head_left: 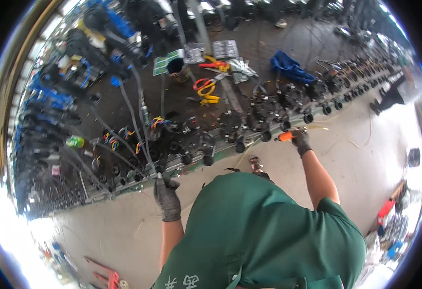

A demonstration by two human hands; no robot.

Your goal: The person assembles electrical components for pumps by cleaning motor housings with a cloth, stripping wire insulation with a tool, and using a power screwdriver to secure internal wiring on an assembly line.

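My left hand (166,198), in a grey glove, is closed at the bench's front edge, with its fingertips around the lower end of a grey cable (140,127). That cable runs up across the dark bench. My right hand (302,140), also gloved, is out to the right, just off the same edge, and grips an orange-handled tool (285,137); its working end cannot be made out. Close by it are round black parts with rollers (266,136) lined along the edge. Bundles of coloured wires (158,121) lie above my left hand.
On the bench (249,45) are yellow-handled pliers (209,99), red-and-yellow pliers (216,65), a dark cup (176,67), printed sheets (225,49) and a blue cloth (290,67). Black parts with cables crowd the left. Another person (402,91) stands far right. Red metal pieces (109,273) lie on the floor.
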